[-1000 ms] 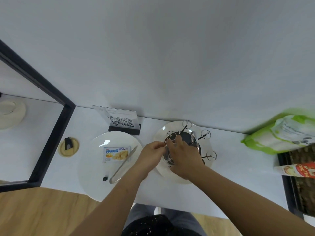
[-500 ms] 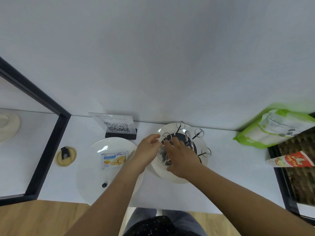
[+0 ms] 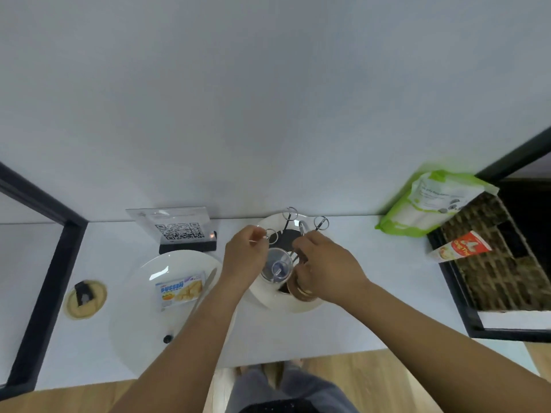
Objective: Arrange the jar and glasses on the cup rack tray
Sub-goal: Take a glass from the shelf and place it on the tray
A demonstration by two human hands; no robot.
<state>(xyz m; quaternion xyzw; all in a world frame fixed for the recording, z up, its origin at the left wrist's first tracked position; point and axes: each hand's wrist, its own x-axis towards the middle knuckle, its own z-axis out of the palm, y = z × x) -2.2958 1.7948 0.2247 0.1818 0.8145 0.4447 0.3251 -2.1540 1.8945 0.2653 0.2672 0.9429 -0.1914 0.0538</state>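
Observation:
The white round cup rack tray stands at the back of the white table, with looped metal prongs rising from its dark centre. A clear glass sits over the rack between my two hands, seen from above. My left hand is against the glass's left side, its fingertips pinched by a prong loop. My right hand reaches over the rack's middle with fingers curled down. A jar with a brown lid shows partly beneath its palm; its grip is hidden.
A white plate with a snack packet and metal tongs lies to the left. A QR-code stand is behind it. A green-edged bag, a tube and a wicker basket are at the right. A round coaster is far left.
The camera has tilted, so the table sits lower in view. My hands have parted slightly over the rack, and the clear glass and the brown-lidded jar now show between and beneath them.

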